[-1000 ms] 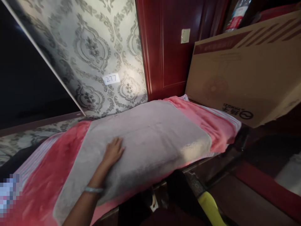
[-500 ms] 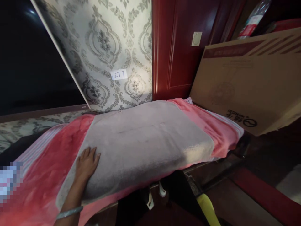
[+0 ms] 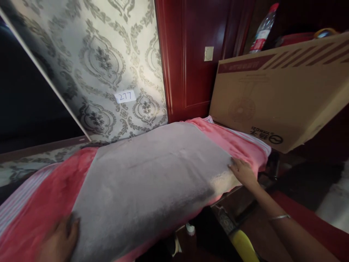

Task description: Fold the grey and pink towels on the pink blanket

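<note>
A blanket (image 3: 152, 174) with a grey middle panel and pink-red side panels lies spread over a long low surface. My left hand (image 3: 61, 236), blurred, rests at the seam of its left red panel (image 3: 57, 196), thumb apart from the fingers. On the right, my right hand (image 3: 244, 173) lies on the blanket where grey meets the right pink panel (image 3: 231, 142). Its fingers are laid out over the cloth. Striped cloth shows at both outer ends of the blanket.
A large cardboard box (image 3: 267, 98) stands at the right, with a plastic bottle (image 3: 263, 32) behind its top edge. Beyond the blanket are patterned wallpaper (image 3: 100, 62), a paper marked 277 (image 3: 125, 96), and a dark red panel (image 3: 188, 54). A dark screen (image 3: 24, 94) is at left.
My left hand has moved left and nearer to me, from the grey panel to the red seam. My right hand has come into view on the blanket's right side. The view has shifted right.
</note>
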A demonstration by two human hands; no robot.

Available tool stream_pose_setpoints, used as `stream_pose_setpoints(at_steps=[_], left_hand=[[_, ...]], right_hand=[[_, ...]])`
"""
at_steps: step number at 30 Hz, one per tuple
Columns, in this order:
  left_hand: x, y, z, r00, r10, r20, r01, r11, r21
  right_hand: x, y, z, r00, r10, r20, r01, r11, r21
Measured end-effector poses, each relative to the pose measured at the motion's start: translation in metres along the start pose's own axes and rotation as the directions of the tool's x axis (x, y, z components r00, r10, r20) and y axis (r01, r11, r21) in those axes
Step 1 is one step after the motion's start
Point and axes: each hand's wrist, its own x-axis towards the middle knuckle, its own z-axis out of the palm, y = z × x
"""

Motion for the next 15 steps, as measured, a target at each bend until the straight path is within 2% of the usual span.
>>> stream_pose_setpoints(at_steps=[3, 6, 10, 12, 15], left_hand=[[-0.011, 0.007, -0.012, 0.994, -0.095, 0.043, 0.096, 0.995, -0.007], [-0.011, 0.01, -0.02, 0.976, -0.19, 0.105, 0.192, 0.981, -0.012], [-0.002, 0.003, -0.021, 0.97, -0.202, 0.133, 0.212, 0.975, -0.061], [0.0, 0.0, -0.018, 0.975, -0.175, 0.135, 0.185, 0.98, -0.073], [-0.001, 0.002, -0.016, 0.973, -0.182, 0.142, 0.189, 0.981, -0.037]], right_hand=[[-0.003, 0.011, 0.004, 0.998, 0.051, -0.023, -0.051, 0.999, 0.001], [-0.003, 0.017, 0.001, 0.988, 0.151, -0.043, -0.148, 0.987, 0.06], [0.001, 0.017, -0.012, 0.972, 0.23, -0.036, -0.22, 0.959, 0.178], [0.002, 0.015, -0.02, 0.965, 0.26, 0.027, -0.259, 0.937, 0.233], [0.001, 0.016, -0.028, 0.928, 0.326, 0.183, -0.365, 0.893, 0.264]])
